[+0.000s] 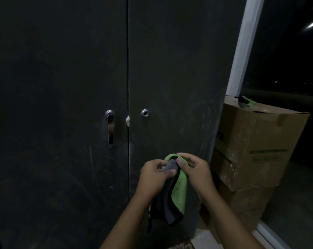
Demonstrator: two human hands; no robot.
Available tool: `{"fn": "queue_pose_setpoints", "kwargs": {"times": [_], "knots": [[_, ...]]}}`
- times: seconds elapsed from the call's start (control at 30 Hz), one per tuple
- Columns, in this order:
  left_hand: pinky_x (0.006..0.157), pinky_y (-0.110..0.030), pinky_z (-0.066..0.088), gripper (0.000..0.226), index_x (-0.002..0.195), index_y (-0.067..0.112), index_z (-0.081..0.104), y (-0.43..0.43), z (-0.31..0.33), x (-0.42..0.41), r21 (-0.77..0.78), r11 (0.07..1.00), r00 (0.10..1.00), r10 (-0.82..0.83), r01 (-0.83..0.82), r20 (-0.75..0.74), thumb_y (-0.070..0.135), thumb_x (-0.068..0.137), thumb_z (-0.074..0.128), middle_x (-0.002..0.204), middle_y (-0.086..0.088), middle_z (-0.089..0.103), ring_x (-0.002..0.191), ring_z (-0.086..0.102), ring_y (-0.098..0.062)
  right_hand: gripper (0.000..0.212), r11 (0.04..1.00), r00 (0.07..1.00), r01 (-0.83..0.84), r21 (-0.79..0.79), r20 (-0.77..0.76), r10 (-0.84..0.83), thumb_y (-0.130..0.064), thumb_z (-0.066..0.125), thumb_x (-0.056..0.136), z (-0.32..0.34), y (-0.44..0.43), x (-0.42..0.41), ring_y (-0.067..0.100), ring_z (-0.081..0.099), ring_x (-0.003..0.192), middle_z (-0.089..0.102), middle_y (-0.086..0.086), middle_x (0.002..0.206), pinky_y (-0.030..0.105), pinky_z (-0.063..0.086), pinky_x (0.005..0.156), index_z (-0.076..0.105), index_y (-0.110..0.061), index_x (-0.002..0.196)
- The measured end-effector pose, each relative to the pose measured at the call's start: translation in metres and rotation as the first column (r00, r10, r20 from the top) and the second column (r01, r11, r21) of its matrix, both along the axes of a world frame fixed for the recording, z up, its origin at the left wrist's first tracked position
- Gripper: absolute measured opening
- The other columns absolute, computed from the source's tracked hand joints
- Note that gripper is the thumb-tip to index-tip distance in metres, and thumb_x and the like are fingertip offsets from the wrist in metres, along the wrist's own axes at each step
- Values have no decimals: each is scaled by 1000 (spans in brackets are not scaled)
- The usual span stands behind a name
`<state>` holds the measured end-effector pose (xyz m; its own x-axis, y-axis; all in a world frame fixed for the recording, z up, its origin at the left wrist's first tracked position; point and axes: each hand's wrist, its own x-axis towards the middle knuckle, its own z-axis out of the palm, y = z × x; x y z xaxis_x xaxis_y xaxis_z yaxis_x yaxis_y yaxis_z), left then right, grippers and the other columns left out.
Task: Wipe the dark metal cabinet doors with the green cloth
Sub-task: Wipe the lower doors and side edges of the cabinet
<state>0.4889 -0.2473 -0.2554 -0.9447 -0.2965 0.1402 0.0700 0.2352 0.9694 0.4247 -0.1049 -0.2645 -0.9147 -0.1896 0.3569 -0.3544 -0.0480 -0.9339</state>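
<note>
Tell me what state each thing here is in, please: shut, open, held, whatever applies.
Left cabinet door, shut.
Right cabinet door, shut.
Door handle, pointing down.
Green cloth, bunched, held by both hands.
Left hand, pinching the cloth.
Right hand, pinching the cloth.
Cardboard box, closed, second cloth lying on top.

The green cloth (179, 187) is pinched at its top by the left hand (153, 175) and the right hand (195, 172). It is held before the dark cabinet doors (170, 69), beside a cardboard box (256, 144).
</note>
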Motion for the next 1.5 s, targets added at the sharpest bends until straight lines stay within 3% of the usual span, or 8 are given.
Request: {"fn": "queue_pose_setpoints", "kwargs": {"times": [0.17,0.37,0.53,0.67,0.87,1.07,1.23,1.5], "knots": [[70,-37,61,5,81,17,75,10,4,-2,-72,997,998,44,-42,39,20,80,78,74,1,75,73,73,-16,18,984,986,123,125,-128,-107,-20,73,89,-18,31,11,9,64,111,72,-10,107,12,49,84,70,-27,106],[79,-47,58,21,91,-4,73,33,42,-19,163,979,986,-139,122,95,16,84,76,86,-21,74,82,71,-32,101,866,908,25,500,-374,190,-68,77,68,-37,55,15,-6,14,144,14,-37,152,13,19,114,20,-51,149],[84,-41,53,18,96,-4,73,57,64,-46,189,936,919,-333,296,211,8,91,61,97,-25,70,91,66,-34,81,971,916,189,149,-383,-119,-58,80,68,-40,63,-19,-4,42,130,37,-34,136,16,38,105,35,-49,134],[77,-26,59,14,95,10,77,62,87,-76,-237,954,983,-175,185,64,17,83,77,91,-7,76,85,71,-12,57,972,859,216,96,-491,-142,-25,77,75,-23,67,-59,10,57,114,55,-13,121,32,49,96,52,-42,123],[90,-40,55,16,92,35,69,42,123,-128,-596,792,974,-9,-132,-227,41,80,76,83,20,67,81,62,5,34,969,885,216,-117,-397,-245,-13,68,86,27,45,-122,15,61,103,61,1,109,36,52,86,60,-38,108],[116,-61,-12,30,121,34,51,-5,163,-147,-804,378,872,15,-459,-490,27,92,54,88,18,67,97,63,-2,41,838,717,451,-307,-434,-545,-4,66,90,115,16,-190,-1,55,113,59,-3,126,7,42,90,61,-24,125],[116,-55,4,32,126,29,49,-34,148,-155,-929,-6,928,-24,-371,-371,25,94,53,109,7,69,143,32,-19,39,788,519,587,-188,-659,-544,-9,68,88,155,-14,-222,13,54,109,57,0,124,10,43,83,63,-22,124],[85,-44,31,34,108,29,65,-84,106,-165,-869,-158,878,-195,-468,-437,33,76,73,111,0,62,100,53,-26,52,758,342,653,2,-893,-293,-22,64,77,100,-30,-235,28,54,112,57,9,123,33,35,102,50,-24,127]]}}
